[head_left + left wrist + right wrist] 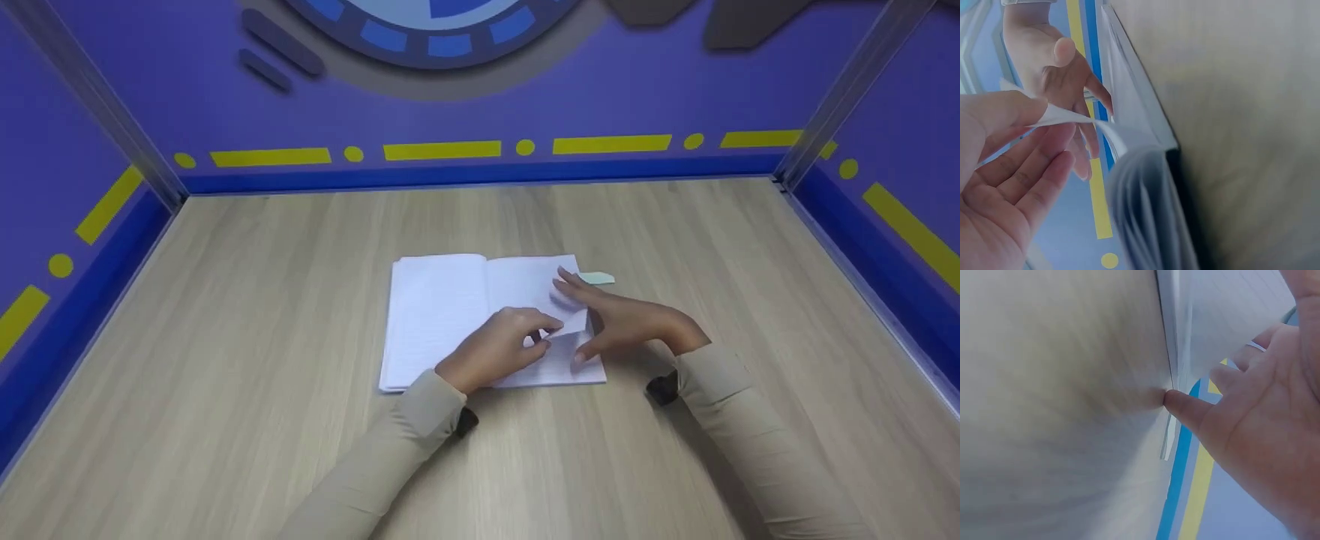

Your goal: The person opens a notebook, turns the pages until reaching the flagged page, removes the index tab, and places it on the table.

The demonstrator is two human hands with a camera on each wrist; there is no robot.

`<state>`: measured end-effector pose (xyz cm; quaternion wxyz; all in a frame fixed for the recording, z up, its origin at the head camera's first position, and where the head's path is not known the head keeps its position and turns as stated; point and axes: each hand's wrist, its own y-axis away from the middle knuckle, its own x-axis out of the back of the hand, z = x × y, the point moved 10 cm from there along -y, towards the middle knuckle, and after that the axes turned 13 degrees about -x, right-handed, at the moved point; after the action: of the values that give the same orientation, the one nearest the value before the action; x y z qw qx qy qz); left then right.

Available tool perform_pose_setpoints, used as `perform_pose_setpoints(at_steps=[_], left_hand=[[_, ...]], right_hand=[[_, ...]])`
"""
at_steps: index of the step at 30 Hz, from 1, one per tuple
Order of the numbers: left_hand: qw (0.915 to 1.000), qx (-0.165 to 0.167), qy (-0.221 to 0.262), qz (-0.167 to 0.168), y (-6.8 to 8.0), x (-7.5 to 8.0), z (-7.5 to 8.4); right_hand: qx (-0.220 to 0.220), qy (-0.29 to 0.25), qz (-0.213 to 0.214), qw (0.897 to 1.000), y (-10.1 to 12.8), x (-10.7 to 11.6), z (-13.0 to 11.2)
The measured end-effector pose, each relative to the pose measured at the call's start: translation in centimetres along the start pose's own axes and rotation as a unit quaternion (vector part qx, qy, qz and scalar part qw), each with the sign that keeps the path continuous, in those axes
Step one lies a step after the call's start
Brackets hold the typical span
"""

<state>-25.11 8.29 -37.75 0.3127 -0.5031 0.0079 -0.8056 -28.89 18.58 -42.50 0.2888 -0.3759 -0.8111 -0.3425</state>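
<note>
An open notebook (439,315) with white lined pages lies on the table. My left hand (499,345) is over its right half and pinches a page (574,324) between thumb and fingers. That page is lifted and bends upward from the block of pages (1145,208) in the left wrist view. My right hand (619,319) is at the notebook's right edge, fingers spread and holding nothing. One fingertip (1176,400) is right at the notebook's edge in the right wrist view.
A pale green tab (598,277) sticks out past the notebook's right edge. The wood-grain table (262,315) surrounds the notebook. Blue-purple panels (465,120) with yellow marks stand along the back and both sides. Dark straps (663,388) show at both cuffs.
</note>
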Motion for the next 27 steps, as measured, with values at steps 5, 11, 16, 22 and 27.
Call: perform_pose_setpoints(at_steps=[5,11,16,22,27], left_hand=[[0.9993,0.004,0.019,0.033,0.1,0.9,0.0],[0.9963,0.003,0.011,0.085,0.3,2.9,0.2],[0.9919,0.001,0.013,0.126,0.8,4.8,0.2],[0.9871,-0.001,0.011,0.160,1.6,6.7,-0.1],[0.9811,-0.008,0.010,0.193,2.6,8.3,-0.2]], right_hand=[[-0.017,-0.014,0.031,0.999,-0.1,0.9,0.4],[-0.013,-0.045,0.063,0.997,0.1,2.4,0.4],[-0.004,-0.046,0.067,0.997,0.0,2.5,0.5],[-0.003,-0.060,0.065,0.996,-0.1,2.6,0.7],[-0.018,-0.048,0.063,0.997,0.1,2.5,0.9]])
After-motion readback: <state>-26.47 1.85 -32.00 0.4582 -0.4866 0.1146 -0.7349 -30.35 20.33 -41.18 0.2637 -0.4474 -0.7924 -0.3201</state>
